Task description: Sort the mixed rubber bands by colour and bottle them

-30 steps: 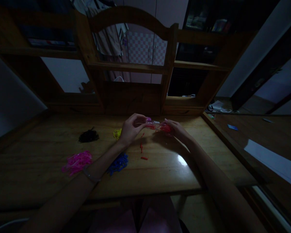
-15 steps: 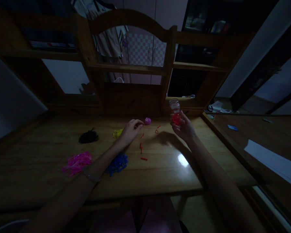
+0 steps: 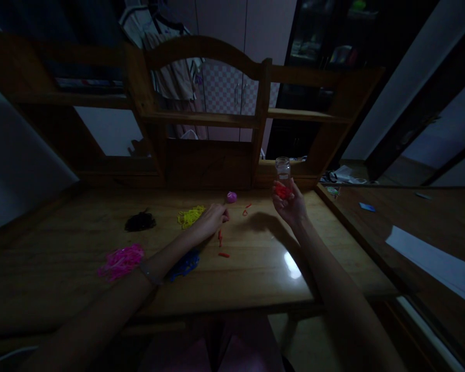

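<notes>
My right hand [image 3: 292, 205] is wrapped round the lower part of a small glass jar [image 3: 282, 168], held upright above the table. Red bands [image 3: 282, 191] fill the bottom of it. My left hand [image 3: 213, 219] is low over the table, fingers closed and pointing down; whatever is at their tips is hidden. Several loose red rubber bands [image 3: 223, 254] lie around that hand, one of them looped [image 3: 245, 212]. Just beyond its fingers is a small purple ball-like object [image 3: 231, 197]. A yellow pile of bands [image 3: 189, 216] sits beside the left wrist.
Under my left forearm is a blue pile [image 3: 185, 264], partly covered. Pink [image 3: 122, 261] and black [image 3: 140, 221] piles lie further left. A wooden shelf unit [image 3: 207, 120] stands along the table's back. White paper [image 3: 434, 261] rests on the surface at right.
My left hand has come down towards the table, and its fingers have closed where a loose red band lay. The right hand still holds the jar, now more upright. The view has tilted slightly.
</notes>
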